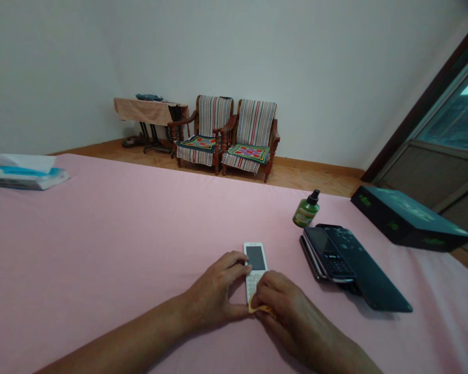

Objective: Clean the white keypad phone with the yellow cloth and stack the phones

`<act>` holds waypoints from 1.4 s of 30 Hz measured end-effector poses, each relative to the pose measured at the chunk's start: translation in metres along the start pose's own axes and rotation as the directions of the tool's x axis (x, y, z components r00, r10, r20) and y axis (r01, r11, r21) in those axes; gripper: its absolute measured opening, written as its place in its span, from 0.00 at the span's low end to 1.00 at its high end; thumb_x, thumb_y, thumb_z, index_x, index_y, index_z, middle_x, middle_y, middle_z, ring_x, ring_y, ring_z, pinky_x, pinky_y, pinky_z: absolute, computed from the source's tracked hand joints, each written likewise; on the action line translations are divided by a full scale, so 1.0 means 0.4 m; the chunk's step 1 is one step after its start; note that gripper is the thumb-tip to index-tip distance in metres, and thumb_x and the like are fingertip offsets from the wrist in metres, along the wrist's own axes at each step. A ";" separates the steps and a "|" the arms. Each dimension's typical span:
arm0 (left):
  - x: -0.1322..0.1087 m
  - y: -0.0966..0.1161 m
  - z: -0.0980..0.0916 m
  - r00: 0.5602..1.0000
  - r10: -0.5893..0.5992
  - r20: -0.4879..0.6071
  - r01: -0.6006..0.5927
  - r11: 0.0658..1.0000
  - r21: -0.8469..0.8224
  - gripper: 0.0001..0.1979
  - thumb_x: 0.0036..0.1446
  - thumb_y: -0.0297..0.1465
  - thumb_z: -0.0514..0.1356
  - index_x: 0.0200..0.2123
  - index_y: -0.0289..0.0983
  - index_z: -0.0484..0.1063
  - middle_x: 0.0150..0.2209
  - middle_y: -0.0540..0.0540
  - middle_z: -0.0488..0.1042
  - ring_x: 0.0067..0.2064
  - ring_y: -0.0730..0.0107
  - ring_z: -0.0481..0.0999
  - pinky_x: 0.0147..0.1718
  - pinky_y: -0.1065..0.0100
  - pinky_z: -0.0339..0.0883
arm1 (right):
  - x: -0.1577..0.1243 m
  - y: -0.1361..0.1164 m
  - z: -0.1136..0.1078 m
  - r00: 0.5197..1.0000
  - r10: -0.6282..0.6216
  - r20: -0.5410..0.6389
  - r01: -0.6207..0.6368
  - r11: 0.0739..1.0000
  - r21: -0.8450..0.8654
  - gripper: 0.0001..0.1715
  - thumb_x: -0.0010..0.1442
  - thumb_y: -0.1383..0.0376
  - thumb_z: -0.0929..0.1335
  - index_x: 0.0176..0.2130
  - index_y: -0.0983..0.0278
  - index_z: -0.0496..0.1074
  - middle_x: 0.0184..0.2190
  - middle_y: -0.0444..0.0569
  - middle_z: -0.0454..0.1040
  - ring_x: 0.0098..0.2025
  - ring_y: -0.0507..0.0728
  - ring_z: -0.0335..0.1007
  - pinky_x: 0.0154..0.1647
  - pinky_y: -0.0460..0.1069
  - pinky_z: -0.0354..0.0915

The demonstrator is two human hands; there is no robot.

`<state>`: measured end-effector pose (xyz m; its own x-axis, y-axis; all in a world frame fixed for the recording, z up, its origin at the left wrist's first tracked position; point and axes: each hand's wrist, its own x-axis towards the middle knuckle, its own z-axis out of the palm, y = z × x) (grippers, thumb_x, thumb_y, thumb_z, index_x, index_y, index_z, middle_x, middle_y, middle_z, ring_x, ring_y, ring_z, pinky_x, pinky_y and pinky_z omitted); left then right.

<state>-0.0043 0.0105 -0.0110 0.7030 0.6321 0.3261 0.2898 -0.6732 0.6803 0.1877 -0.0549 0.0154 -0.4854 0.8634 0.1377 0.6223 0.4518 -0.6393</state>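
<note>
A white keypad phone [255, 257] lies face up on the pink cloth, its grey screen at the far end. My left hand [222, 288] grips the phone along its left side, fingertips at the edge by the screen and thumb near the bottom end. Bunched in the closed fingers of my right hand [283, 304] is a small yellow cloth [262, 308], pressed against the lower keypad. Part of the keypad is hidden under those fingers. To the right, a dark keypad phone [329, 254] rests on a stack of dark devices.
A green spray bottle [306, 209] stands behind the stack, which includes a long dark panel [374, 275]. A black box [407, 215] sits at the far right, a tissue pack [27, 176] at far left. Two wooden chairs [247, 124] are beyond the pink surface [140, 223].
</note>
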 end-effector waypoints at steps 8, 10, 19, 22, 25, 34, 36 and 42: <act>0.001 0.005 -0.008 0.997 0.039 0.063 -0.042 0.998 0.054 0.29 0.48 0.36 0.69 0.53 0.38 0.68 0.56 0.36 0.68 0.56 0.54 0.67 0.55 0.55 0.64 | 0.012 -0.008 0.004 0.999 -0.005 0.040 0.003 1.000 0.029 0.12 0.58 0.79 0.63 0.33 0.63 0.68 0.39 0.47 0.69 0.41 0.54 0.64 0.41 0.46 0.62; -0.002 0.003 -0.006 0.998 0.023 0.066 -0.028 0.997 0.069 0.29 0.48 0.38 0.69 0.53 0.38 0.67 0.56 0.36 0.68 0.57 0.54 0.67 0.55 0.55 0.65 | 0.007 -0.007 -0.014 0.999 0.002 0.053 -0.003 0.999 0.037 0.14 0.55 0.80 0.63 0.32 0.62 0.67 0.39 0.46 0.69 0.42 0.53 0.65 0.41 0.45 0.61; -0.014 -0.011 0.004 0.998 -0.023 0.055 0.014 0.988 0.152 0.33 0.43 0.34 0.72 0.53 0.35 0.67 0.58 0.34 0.66 0.58 0.53 0.67 0.56 0.54 0.65 | -0.032 0.067 -0.076 0.979 0.189 -0.077 -0.191 0.981 -0.017 0.14 0.50 0.80 0.62 0.30 0.62 0.68 0.30 0.43 0.68 0.32 0.52 0.65 0.32 0.46 0.57; -0.015 -0.011 0.003 0.998 -0.019 0.056 0.010 0.989 0.150 0.33 0.44 0.34 0.71 0.54 0.35 0.67 0.57 0.34 0.67 0.58 0.54 0.67 0.55 0.54 0.65 | -0.018 0.063 -0.066 0.957 0.235 -0.173 -0.217 0.969 0.117 0.10 0.52 0.77 0.64 0.30 0.63 0.69 0.28 0.42 0.69 0.30 0.52 0.65 0.31 0.46 0.58; -0.014 -0.007 0.001 0.998 -0.012 0.055 0.004 0.989 0.147 0.33 0.45 0.34 0.71 0.54 0.35 0.67 0.57 0.34 0.68 0.57 0.54 0.68 0.55 0.55 0.65 | -0.002 0.046 -0.043 0.928 0.324 -0.184 -0.274 0.929 0.250 0.07 0.52 0.74 0.65 0.30 0.63 0.70 0.27 0.42 0.70 0.30 0.52 0.65 0.30 0.46 0.59; -0.015 -0.005 -0.003 0.999 0.019 0.037 -0.023 0.995 0.101 0.31 0.47 0.32 0.69 0.55 0.36 0.67 0.56 0.36 0.69 0.56 0.55 0.69 0.55 0.57 0.66 | 0.012 0.027 -0.017 0.883 0.448 -0.137 -0.318 0.787 0.529 0.02 0.52 0.68 0.67 0.29 0.65 0.69 0.24 0.41 0.67 0.27 0.51 0.61 0.27 0.44 0.56; -0.015 0.001 -0.004 0.998 0.054 0.039 -0.056 0.997 0.057 0.29 0.49 0.30 0.67 0.55 0.36 0.66 0.56 0.37 0.69 0.56 0.57 0.70 0.54 0.59 0.66 | 0.014 0.023 -0.024 0.879 0.466 -0.103 -0.312 0.724 0.615 0.05 0.52 0.65 0.68 0.29 0.66 0.68 0.23 0.41 0.66 0.26 0.50 0.59 0.26 0.44 0.55; -0.011 0.018 -0.012 0.988 0.112 0.103 -0.106 0.993 -0.058 0.25 0.49 0.31 0.68 0.51 0.37 0.69 0.48 0.41 0.73 0.48 0.61 0.73 0.49 0.64 0.68 | 0.018 -0.004 -0.020 0.907 0.419 -0.036 -0.242 0.590 0.770 0.13 0.51 0.60 0.72 0.29 0.66 0.67 0.23 0.41 0.66 0.25 0.49 0.58 0.25 0.43 0.54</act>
<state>-0.0082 0.0049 -0.0045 0.7940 0.5102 0.3306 0.1757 -0.7132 0.6786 0.1882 -0.0476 0.0233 -0.1578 0.9806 -0.1160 0.0113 -0.1157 -0.9932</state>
